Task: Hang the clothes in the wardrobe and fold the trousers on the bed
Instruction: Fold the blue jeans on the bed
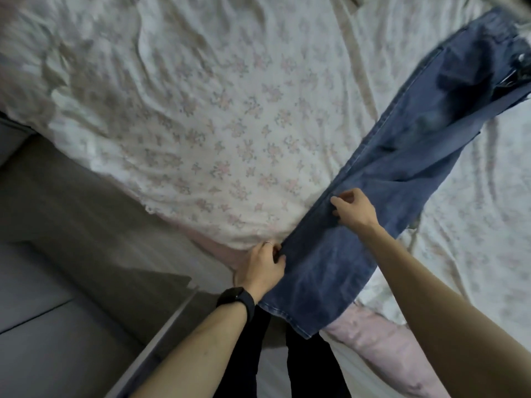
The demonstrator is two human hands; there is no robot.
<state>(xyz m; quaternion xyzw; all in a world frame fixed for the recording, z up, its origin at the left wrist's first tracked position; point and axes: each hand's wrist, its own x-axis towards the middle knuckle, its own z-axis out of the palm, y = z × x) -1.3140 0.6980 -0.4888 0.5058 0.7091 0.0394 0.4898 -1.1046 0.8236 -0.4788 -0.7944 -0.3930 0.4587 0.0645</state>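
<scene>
Bed (86,81) is wearing a rumpled floral sheet (218,133); jeans (402,156) are lying diagonally across it, hem overhanging the near edge.

No text, label, brand, number or sign is legible. Upper right of the frame: the waistband of the blue jeans (402,145) bears a metal button (521,57), too blurred to show any marking. Lower centre: the black wristband (237,300) shows a dark face with nothing readable.
</scene>
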